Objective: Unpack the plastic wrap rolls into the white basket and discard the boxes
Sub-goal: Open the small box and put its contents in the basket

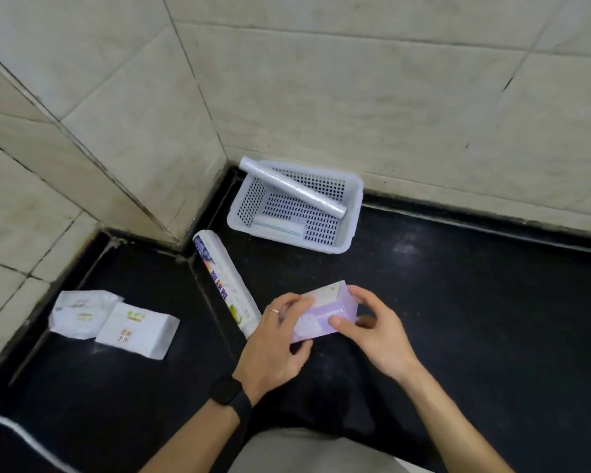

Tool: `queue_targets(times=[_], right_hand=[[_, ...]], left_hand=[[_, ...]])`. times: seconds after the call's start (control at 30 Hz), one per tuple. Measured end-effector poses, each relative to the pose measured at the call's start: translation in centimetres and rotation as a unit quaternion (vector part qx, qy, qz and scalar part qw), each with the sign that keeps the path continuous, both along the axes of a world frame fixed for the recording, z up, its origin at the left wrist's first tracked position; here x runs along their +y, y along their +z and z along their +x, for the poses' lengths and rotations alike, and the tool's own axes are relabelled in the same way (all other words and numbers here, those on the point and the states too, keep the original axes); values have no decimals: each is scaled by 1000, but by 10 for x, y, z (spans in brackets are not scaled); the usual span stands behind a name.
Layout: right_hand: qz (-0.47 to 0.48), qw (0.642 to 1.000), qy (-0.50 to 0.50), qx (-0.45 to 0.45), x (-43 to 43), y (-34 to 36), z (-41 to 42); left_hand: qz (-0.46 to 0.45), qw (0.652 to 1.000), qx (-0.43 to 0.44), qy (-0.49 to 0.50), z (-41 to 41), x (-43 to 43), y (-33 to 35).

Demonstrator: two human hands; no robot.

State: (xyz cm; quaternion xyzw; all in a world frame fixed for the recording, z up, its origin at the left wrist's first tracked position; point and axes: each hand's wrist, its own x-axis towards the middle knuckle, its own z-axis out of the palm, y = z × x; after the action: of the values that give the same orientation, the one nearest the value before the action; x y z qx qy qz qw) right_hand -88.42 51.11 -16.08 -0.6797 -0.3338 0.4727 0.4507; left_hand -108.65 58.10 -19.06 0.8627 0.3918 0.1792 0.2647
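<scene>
Purple box (325,312) in both hands, well short of the basket (354,213): grips one end with left hand (273,343) curled round, pinches the other with right hand (376,332), probably to open a flap; leaves one roll (292,186) propped in basket, second box (226,278) lying nearby.

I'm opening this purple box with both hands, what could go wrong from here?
The roll lies tilted in the basket, one end propped over the rim corner; dropping another in could knock it out.
The long box lies between the purple box and the basket; reaching across may bump it.
Left hand and right hand hold the purple box near one end; its roll could slide out onto the counter.
</scene>
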Motion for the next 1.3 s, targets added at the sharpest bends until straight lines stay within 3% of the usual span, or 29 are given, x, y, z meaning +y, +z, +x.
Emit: queue_targets(times=[0.13, 0.33, 0.5, 0.7, 0.8, 1.0, 1.17, 1.3], right_hand=[[18, 997, 74, 10, -19, -2, 1], [-12, 994, 69, 86, -24, -3, -2], [-45, 996, -38, 71, -24, -9, -15], [-53, 996, -63, 24, -14, -4, -22], [-38, 998, -46, 23, -5, -3, -18], [-2, 988, -96, 120, 8, 8, 6], [26, 980, -178, 84, 9, 5, 19], [-5, 991, -129, 27, 8, -6, 10]], left_hand=[[-182, 983, 5, -16, 12, 7, 27], [-126, 988, 77, -44, 22, 16, 33], [-13, 989, 120, -83, 19, 14, 30], [-27, 985, 140, -93, 12, 17, 31], [-30, 988, 132, -79, 11, 21, 34], [-54, 995, 82, -36, 10, 25, 46], [-13, 997, 20, -69, 10, 17, 52], [13, 996, 19, -82, 17, 11, 46]])
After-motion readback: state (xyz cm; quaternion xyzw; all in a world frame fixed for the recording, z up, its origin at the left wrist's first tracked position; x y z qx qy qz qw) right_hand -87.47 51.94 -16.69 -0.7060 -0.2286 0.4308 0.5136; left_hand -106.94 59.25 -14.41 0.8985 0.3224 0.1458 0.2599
